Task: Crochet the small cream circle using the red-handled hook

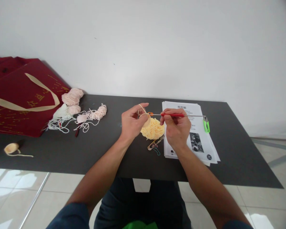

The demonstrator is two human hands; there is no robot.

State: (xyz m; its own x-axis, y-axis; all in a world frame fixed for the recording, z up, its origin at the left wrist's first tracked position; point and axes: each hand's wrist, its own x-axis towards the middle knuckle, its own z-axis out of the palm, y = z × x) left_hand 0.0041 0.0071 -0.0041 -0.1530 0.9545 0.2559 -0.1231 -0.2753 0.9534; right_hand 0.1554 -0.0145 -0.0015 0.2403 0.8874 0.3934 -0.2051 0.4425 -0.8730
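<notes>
My left hand [130, 124] is closed on a small pale yellow crochet piece [146, 121], with a strand of yarn looped over its raised index finger. An orange stitch marker [150, 113] shows by the piece. My right hand [177, 130] grips a crochet hook [173, 115] by its red handle, and the thin metal shaft points left to the yarn at my left fingertips. Just below and between both hands lies a yellow ball of yarn [153, 129]. The hook's tip is too small to make out.
Printed sheets [181, 151] lie under my right hand, a bright green clip-like item [206, 125] on them. Small scissors [151, 146] and stitch markers [156, 150] are near the yarn. Leftward are pink yarn [100, 112], a dark red bag [19, 105] and a cream crochet piece [11, 148].
</notes>
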